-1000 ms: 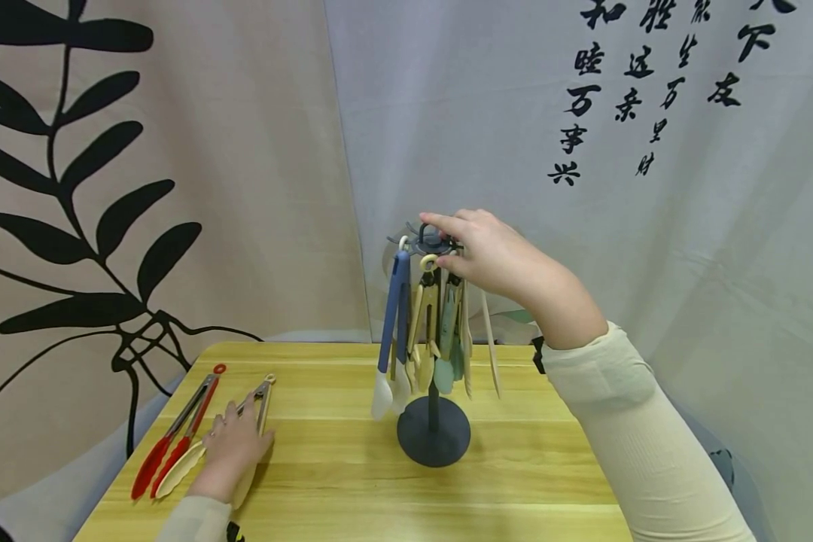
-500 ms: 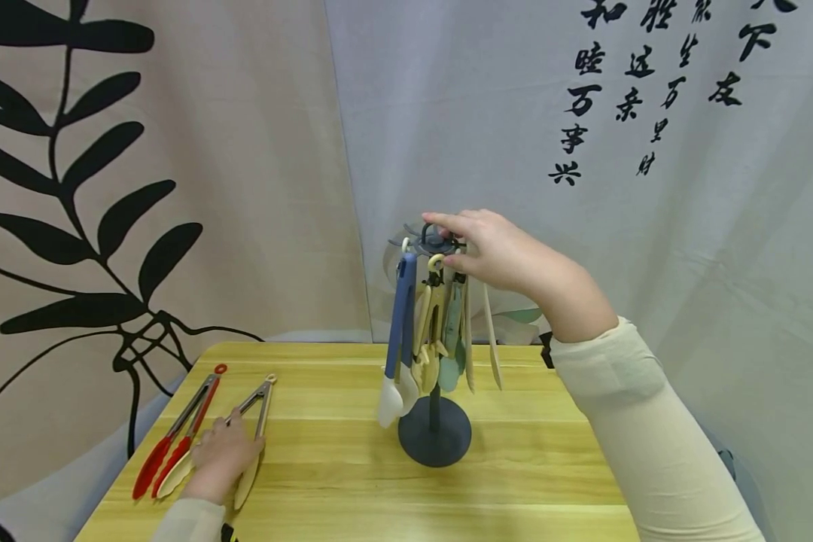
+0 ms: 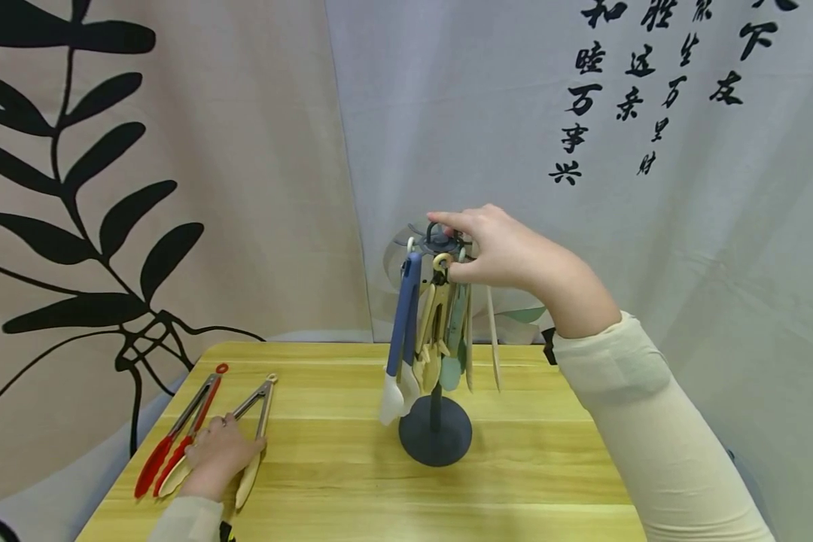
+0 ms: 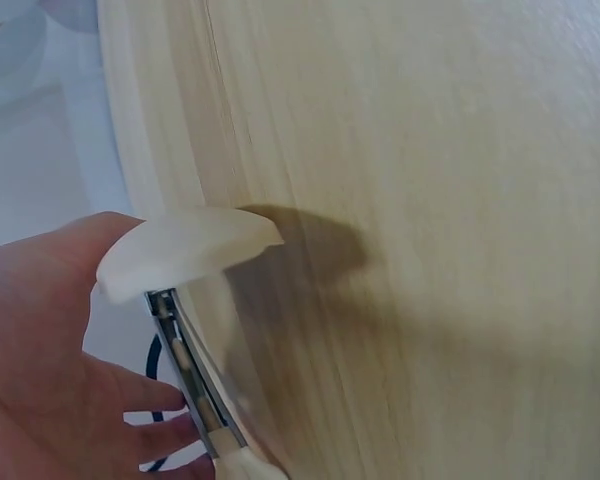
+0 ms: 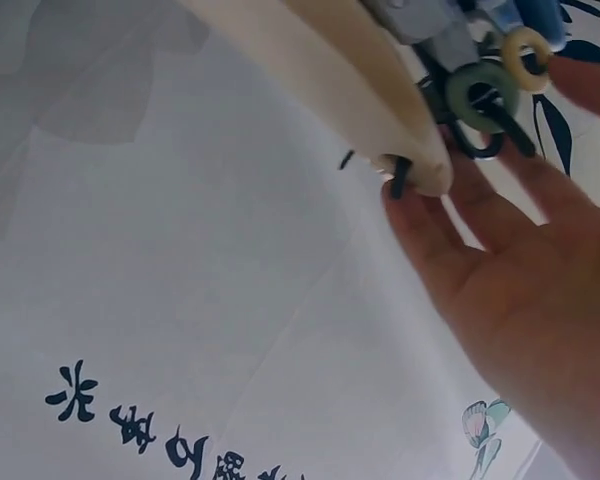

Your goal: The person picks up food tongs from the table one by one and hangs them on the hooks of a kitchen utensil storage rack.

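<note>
In the head view my left hand [image 3: 220, 455] reaches over cream-tipped tongs [image 3: 247, 478] spread on the wooden table, its thumb on one arm. The left wrist view shows the thumb behind one cream tip [image 4: 190, 250] and fingers along the metal arm. My right hand [image 3: 504, 245] grips the top of a dark utensil rack [image 3: 435, 433], thumb by the yellow ring [image 3: 442, 261]. From its hooks hang blue tongs [image 3: 403, 312] with white tips, yellow tongs [image 3: 435, 320], green tongs [image 3: 455, 331] and pale wooden utensils [image 3: 493, 339]. In the right wrist view, fingertips meet the hub and a wooden handle [image 5: 330, 80].
Red-tipped tongs [image 3: 176, 444] lie left of the left hand, close to the left edge of the table [image 3: 325, 467]. Behind it hangs a pale curtain [image 3: 257, 165] with black leaves and writing.
The blue, yellow and green utensils have shifted right as the rack turned, with my right hand moving slightly right. My left hand has slid down the cream-tipped tongs, toward the tips.
</note>
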Available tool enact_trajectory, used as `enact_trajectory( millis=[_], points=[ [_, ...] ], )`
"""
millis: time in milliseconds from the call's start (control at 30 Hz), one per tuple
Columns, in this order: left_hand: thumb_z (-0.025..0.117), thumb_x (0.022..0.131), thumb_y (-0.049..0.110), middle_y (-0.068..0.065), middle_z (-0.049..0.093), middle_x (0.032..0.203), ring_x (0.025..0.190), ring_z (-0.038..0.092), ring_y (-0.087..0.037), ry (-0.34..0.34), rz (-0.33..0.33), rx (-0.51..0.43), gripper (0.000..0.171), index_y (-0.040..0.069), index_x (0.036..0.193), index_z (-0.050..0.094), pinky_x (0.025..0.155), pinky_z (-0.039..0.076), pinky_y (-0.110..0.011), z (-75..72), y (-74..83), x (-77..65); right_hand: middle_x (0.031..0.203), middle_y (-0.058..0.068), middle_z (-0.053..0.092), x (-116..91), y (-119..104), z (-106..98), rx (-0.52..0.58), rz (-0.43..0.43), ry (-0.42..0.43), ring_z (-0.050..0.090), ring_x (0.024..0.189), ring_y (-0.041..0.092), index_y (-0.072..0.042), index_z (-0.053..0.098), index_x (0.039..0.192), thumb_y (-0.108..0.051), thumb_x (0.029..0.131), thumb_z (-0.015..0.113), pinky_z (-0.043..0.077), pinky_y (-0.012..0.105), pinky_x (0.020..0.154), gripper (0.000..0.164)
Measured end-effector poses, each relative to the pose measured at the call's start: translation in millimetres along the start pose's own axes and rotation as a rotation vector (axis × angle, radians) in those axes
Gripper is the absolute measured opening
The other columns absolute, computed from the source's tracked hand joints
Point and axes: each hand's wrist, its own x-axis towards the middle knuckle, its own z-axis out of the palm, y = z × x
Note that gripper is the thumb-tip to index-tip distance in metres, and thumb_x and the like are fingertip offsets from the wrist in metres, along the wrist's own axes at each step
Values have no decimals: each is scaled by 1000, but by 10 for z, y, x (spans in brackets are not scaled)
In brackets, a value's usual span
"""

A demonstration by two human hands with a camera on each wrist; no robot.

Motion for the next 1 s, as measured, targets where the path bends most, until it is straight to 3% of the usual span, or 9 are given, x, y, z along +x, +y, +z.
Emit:
enact_trajectory(
  millis=[100, 267, 433, 567, 700, 867, 1000],
  points=[
    [55, 83, 62, -43, 27, 133, 118, 28, -61, 9, 3, 9, 104, -17, 141, 21, 90, 30, -72, 4, 2, 10, 125, 6, 58, -11, -17, -26, -5, 15, -13, 48, 80, 22, -16, 34, 148, -22, 81, 64, 41, 35, 72, 73],
    [56, 82, 64, -45, 27, 132, 118, 26, -62, 21, 6, 7, 107, -18, 141, 20, 90, 29, -73, 20, -8, 27, 132, 13, 53, -44, -57, -46, -31, 62, -33, 44, 121, 29, -15, 30, 149, -41, 83, 69, 38, 45, 99, 81],
    [55, 81, 66, -46, 25, 133, 118, 25, -64, 33, 14, 6, 109, -18, 141, 19, 90, 27, -74, 51, -29, 46, 128, 13, 44, -77, -92, -24, -23, 147, -14, 45, 111, 28, -21, 29, 150, -49, 84, 66, 42, 43, 90, 81],
    [55, 80, 67, -46, 26, 132, 118, 26, -64, 39, 19, 14, 110, -19, 140, 20, 90, 28, -74, 63, -34, 48, 125, 8, 36, -95, -91, -16, 17, 180, 1, 37, 108, 23, -26, 30, 149, -48, 84, 66, 40, 39, 83, 78],
    [55, 81, 66, -46, 26, 132, 118, 26, -64, 43, 15, 19, 109, -18, 140, 21, 90, 28, -73, 62, -26, 41, 124, 6, 32, -103, -82, -15, 19, 170, 9, 30, 107, 23, -27, 31, 148, -47, 83, 67, 39, 38, 83, 77],
    [55, 81, 65, -46, 27, 132, 117, 26, -64, 46, 16, 19, 108, -18, 140, 21, 90, 28, -74, 57, -13, 27, 127, 7, 36, -110, -58, -5, 3, 131, 8, 32, 111, 24, -25, 30, 149, -44, 85, 66, 39, 40, 87, 76],
    [56, 81, 65, -47, 27, 131, 116, 27, -64, 44, 19, 17, 108, -19, 140, 21, 90, 28, -74, 45, -2, 8, 133, 8, 40, -112, -16, 11, 26, 92, 35, 34, 119, 25, -16, 33, 148, -42, 85, 66, 37, 44, 98, 75]
  ],
)
